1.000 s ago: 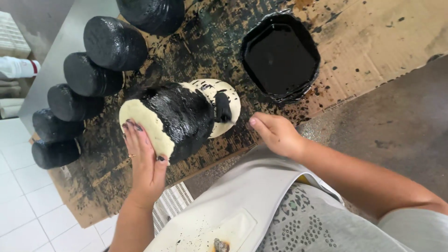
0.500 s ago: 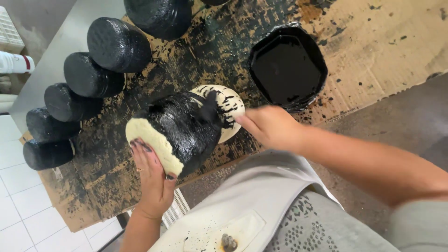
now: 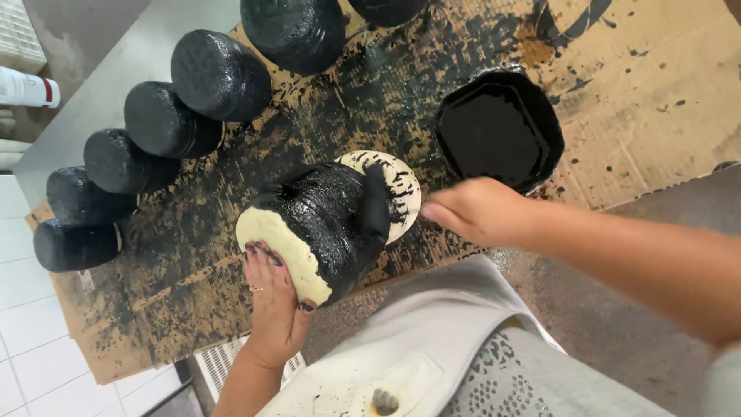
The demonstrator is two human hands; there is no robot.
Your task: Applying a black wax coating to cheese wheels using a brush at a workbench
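Work piece: pale cheese wheel, tipped on its edge on the stained cardboard sheet, just left of the black tray of coating, which I take as landmark.

Left hand: flat and open against the near pale face of the wheel, propping it; fingers spread, closed on nothing.

Right hand: just below the tray's near rim, fingers drawn together as if around a handle. A black brush head lies on the wheel's rim at its far end, but the handle is not visible, so I cannot tell for certain that I am gripping it.

Coverage, judged: the curved rim is black and glossy over most of what I can see. The near face under my left hand is bare. The far face, turned toward the tray, is pale with black streaks and spatter only. So this wheel reads as roughly half coated, with both flat faces left.

Further left of the tray: a row of fully black wheels standing in a line along the cardboard's edge, and another black wheel up-left of the tray. These look finished. The tray holds a good pool of coating.
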